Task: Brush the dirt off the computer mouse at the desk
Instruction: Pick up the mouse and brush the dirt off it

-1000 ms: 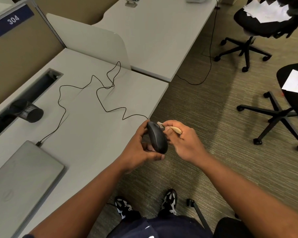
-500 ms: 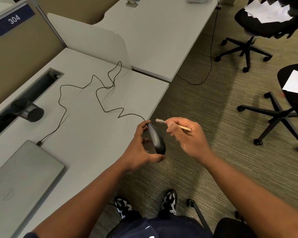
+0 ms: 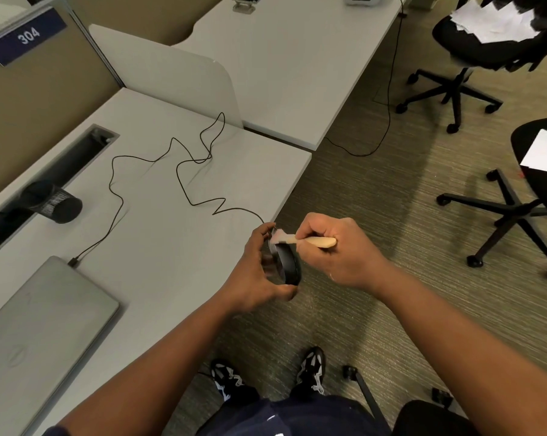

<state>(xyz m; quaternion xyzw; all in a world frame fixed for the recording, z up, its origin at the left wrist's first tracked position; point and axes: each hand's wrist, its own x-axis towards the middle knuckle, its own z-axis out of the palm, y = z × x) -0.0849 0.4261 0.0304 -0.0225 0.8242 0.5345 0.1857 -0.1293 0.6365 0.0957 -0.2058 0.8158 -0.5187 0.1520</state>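
Observation:
A black computer mouse (image 3: 287,265) is held on edge just past the desk's (image 3: 159,247) front corner, above the carpet. My left hand (image 3: 259,272) grips it from the left, fingers at its front end and thumb under its rear. My right hand (image 3: 335,250) holds a small brush with a pale wooden handle (image 3: 316,241). Its white bristles (image 3: 278,237) touch the mouse's front end. The mouse's thin black cable (image 3: 184,171) snakes back across the desk to a closed grey laptop (image 3: 36,328).
A black mesh cup (image 3: 56,201) lies on its side by the desk's cable slot (image 3: 48,171). A white divider (image 3: 171,73) separates a second desk (image 3: 291,64). Two black office chairs (image 3: 473,55) (image 3: 536,184) with papers stand on the carpet to the right.
My right hand lifted the brush away from the mouse, then brought it back down so the bristles touch the mouse's front end. My left hand turned the mouse more on edge.

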